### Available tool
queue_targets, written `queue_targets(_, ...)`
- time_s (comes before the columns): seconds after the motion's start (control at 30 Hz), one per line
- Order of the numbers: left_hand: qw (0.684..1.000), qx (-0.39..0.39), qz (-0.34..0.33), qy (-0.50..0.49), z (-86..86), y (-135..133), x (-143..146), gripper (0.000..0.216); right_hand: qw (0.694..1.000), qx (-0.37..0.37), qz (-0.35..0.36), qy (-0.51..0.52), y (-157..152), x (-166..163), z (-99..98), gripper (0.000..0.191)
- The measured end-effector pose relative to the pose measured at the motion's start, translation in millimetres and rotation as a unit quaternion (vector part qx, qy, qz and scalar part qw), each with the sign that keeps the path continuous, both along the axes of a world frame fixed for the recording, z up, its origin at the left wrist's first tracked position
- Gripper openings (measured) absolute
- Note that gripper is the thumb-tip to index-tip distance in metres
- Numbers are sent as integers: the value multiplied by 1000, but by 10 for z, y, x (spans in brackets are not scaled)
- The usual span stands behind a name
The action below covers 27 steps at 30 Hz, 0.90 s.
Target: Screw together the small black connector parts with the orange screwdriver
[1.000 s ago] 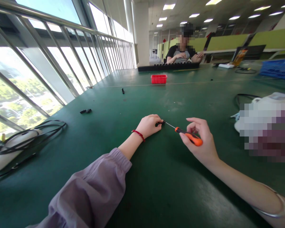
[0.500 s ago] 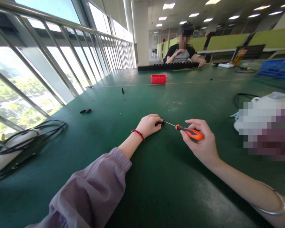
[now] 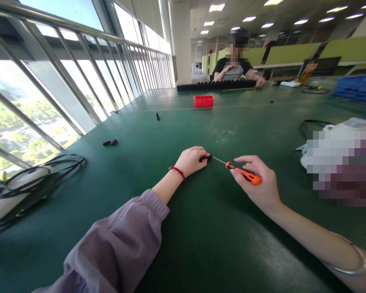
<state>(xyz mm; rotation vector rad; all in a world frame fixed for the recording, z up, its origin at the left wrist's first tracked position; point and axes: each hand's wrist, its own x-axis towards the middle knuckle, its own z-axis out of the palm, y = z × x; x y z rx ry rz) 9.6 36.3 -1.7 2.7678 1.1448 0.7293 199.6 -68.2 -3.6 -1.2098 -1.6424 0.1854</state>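
Note:
My left hand (image 3: pixel 192 158) rests on the green table, its fingers pinching a small black part (image 3: pixel 205 158). What kind of part it is I cannot make out, since the fingers cover much of it. My right hand (image 3: pixel 259 179) holds an orange and black screwdriver (image 3: pixel 245 174) by the handle, with the index finger lifted off it. The thin metal shaft points left, and its tip meets the black part at the left fingertips.
Small black pieces (image 3: pixel 110 143) lie to the left, another black piece (image 3: pixel 157 116) farther back. A red bin (image 3: pixel 203 101) stands mid-table. Beyond it a person (image 3: pixel 234 71) sits behind a long black strip (image 3: pixel 216 85). Cables (image 3: pixel 36 179) lie left; a blue basket (image 3: pixel 355 88) stands right.
The screwdriver's handle has turned about its axis, showing more orange. My right fingers have shifted slightly on it; my left hand and the black part have stayed put.

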Motion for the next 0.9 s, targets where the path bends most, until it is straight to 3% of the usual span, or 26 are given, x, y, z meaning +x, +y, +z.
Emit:
queue_targets(0.07,1000,1,0,0,1,0,-1,22,1000,10,-2,1,2,0,-4,22)
queue_targets(0.2,1000,1,3,2,7,-5,-2,22,998,57,2,23,10,1,-11,44)
queue_targets(0.3,1000,-1,4,3,9,-5,-1,22,1000,2,0,0,7,7,-16,34)
queue_targets(0.37,1000,-1,4,2,7,-3,1,22,1000,7,-7,-3,5,9,-16,25)
queue_targets(0.5,1000,3,1,0,-2,6,1,22,998,53,-11,19,6,8,-11,44)
queue_targets(0.67,1000,3,2,2,-10,13,-5,22,1000,10,-6,-1,1,0,-9,25)
queue_targets(0.8,1000,5,0,1,-12,13,-4,22,998,55,-9,23,7,-4,-4,43)
queue_targets(0.9,1000,3,3,-1,-8,8,-1,22,1000,17,2,1,2,2,-7,32)
